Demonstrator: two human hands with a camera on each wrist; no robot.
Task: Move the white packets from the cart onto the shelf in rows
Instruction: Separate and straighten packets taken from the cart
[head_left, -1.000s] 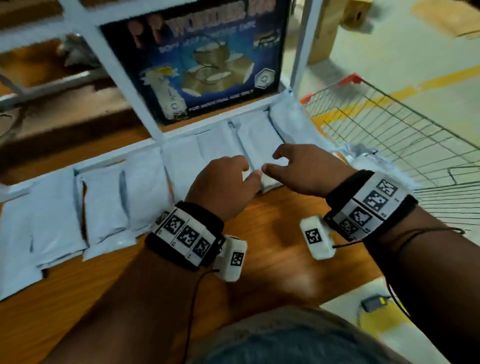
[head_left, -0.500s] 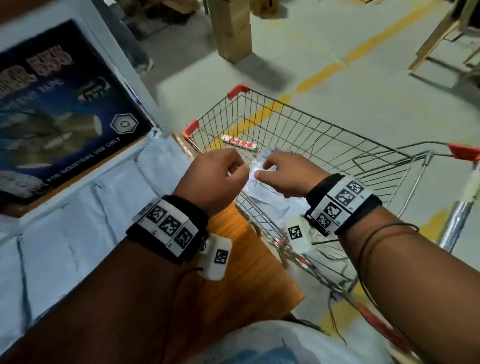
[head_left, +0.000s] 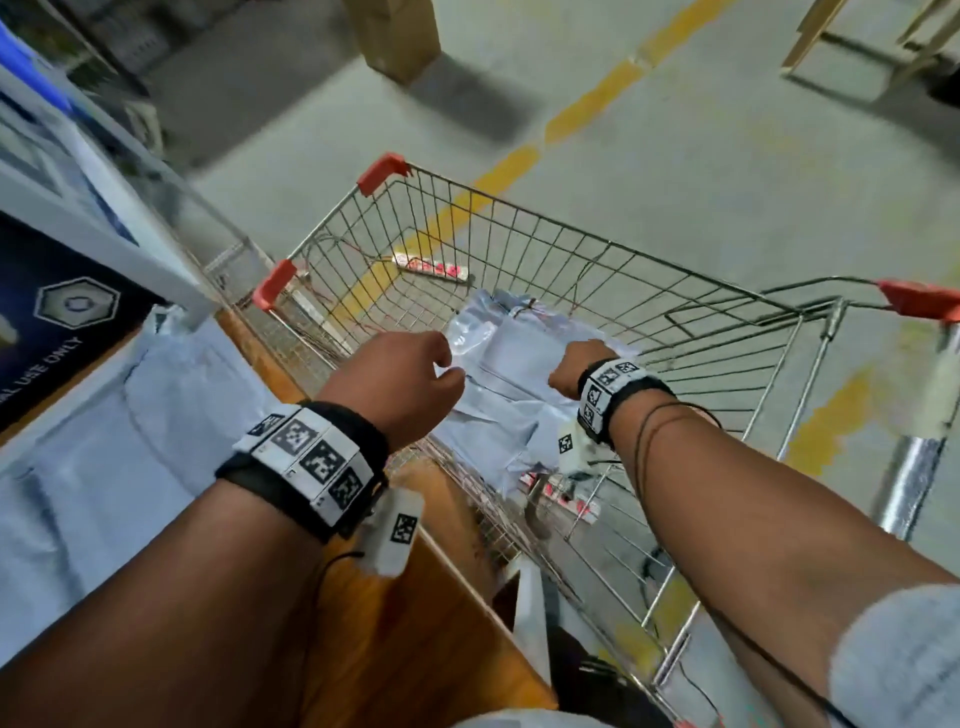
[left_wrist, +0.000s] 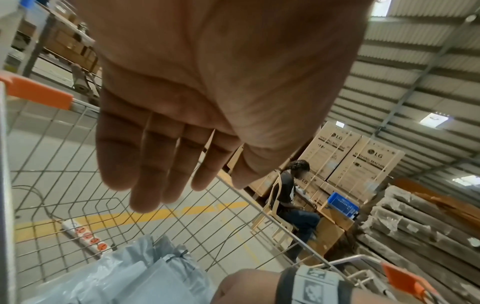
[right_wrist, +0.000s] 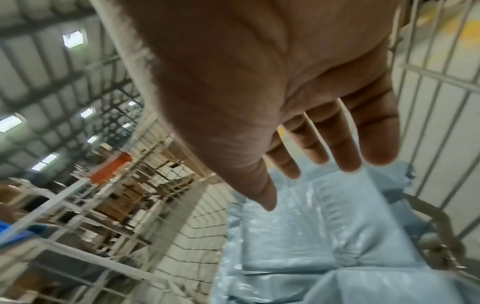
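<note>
Both my hands are out over the wire cart (head_left: 613, 291), which stands right against the end of the wooden shelf (head_left: 374, 613). My left hand (head_left: 400, 384) hangs above the near-left side of the basket, and its wrist view shows the fingers (left_wrist: 155, 164) extended close together, holding nothing. My right hand (head_left: 574, 366) is lower, down inside the basket just above the heap of white packets (head_left: 511, 364). From the head view I see only its back, but its wrist view shows the fingers (right_wrist: 337, 139) straight and slightly spread, with nothing between them; whether the fingertips touch the plastic I cannot tell.

The packets still in the cart lie in a loose, overlapping pile on the basket floor, toward the near-left corner, their wrappers crinkled and shiny. More white packets (head_left: 119, 447) already lie on the shelf to my left, side by side in a row, below a dark printed box (head_left: 57, 322) that stands behind a white shelf rail (head_left: 104, 244).

Beyond the pile, a white power strip with red switches (head_left: 431, 267) lies seen through the cart's wire mesh. The cart has red corner caps (head_left: 382, 171) and stands on a grey floor crossed by a yellow line (head_left: 587, 104). In the left wrist view a person sits on a chair (left_wrist: 288, 195) in front of stacked cardboard boxes (left_wrist: 358, 160).
</note>
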